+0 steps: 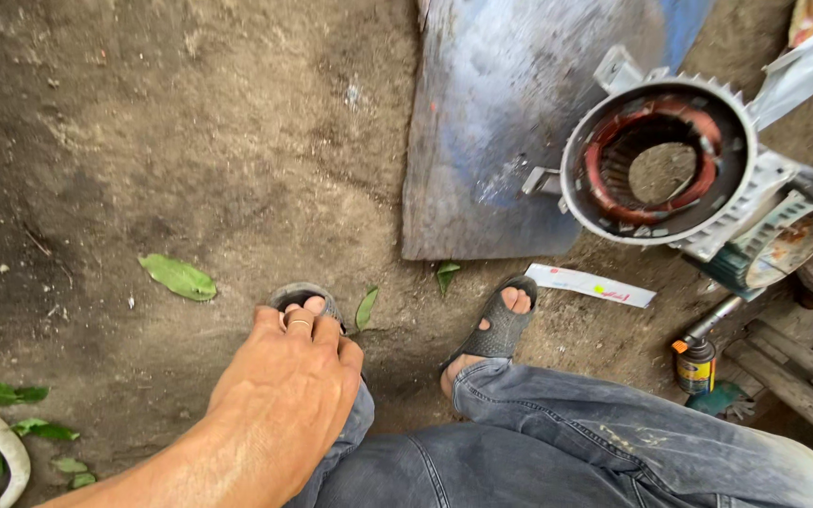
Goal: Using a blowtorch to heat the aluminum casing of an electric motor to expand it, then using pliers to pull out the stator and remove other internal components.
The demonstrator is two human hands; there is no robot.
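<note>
Resting on my jeans (519, 442), well left of the open motor housing (661, 160), my left hand (284, 390) holds nothing, its fingers (326, 329) pressed together. I judge that any grip on the housing needs a long reach.

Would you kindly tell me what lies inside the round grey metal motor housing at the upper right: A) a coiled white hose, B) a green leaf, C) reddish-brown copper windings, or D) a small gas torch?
C: a ring of reddish-brown copper windings lines the inner wall of the round grey metal motor housing.
</note>
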